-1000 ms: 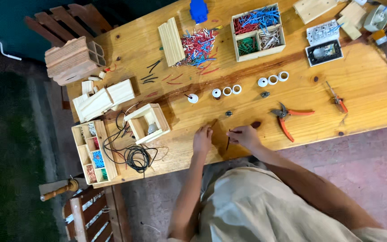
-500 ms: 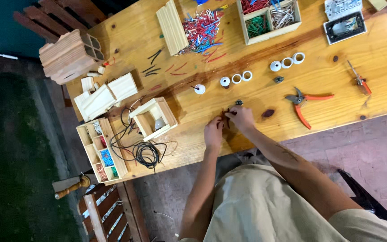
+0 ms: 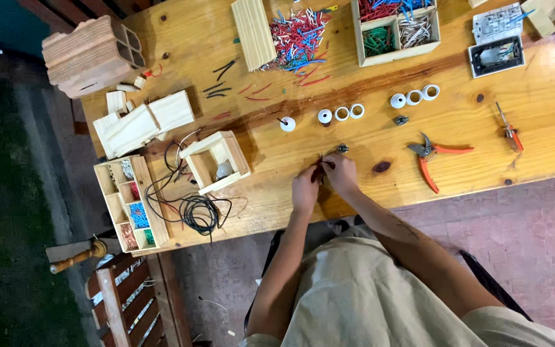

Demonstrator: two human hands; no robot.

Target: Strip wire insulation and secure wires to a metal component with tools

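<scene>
My left hand (image 3: 306, 187) and my right hand (image 3: 341, 172) meet over the wooden table (image 3: 367, 128) near its front edge. Together they pinch a short dark red piece of wire (image 3: 319, 168) between the fingertips. A small dark metal part (image 3: 342, 149) lies just beyond my right hand. Orange-handled pliers (image 3: 433, 159) lie to the right, within a hand's width. White rings (image 3: 340, 114) sit in a row further back.
An open wooden box (image 3: 214, 161) with a bulb holder and black cable (image 3: 197, 209) stands at left, next to a compartment tray (image 3: 130, 202). A pile of coloured wire bits (image 3: 297, 35), a sorting box (image 3: 394, 29), a screwdriver (image 3: 507, 128) and switch plates (image 3: 497, 56) lie at the back.
The view has shifted so the table sits further right and lower. Both hands stay together on the small wire, moved slightly away from the table's front edge.
</scene>
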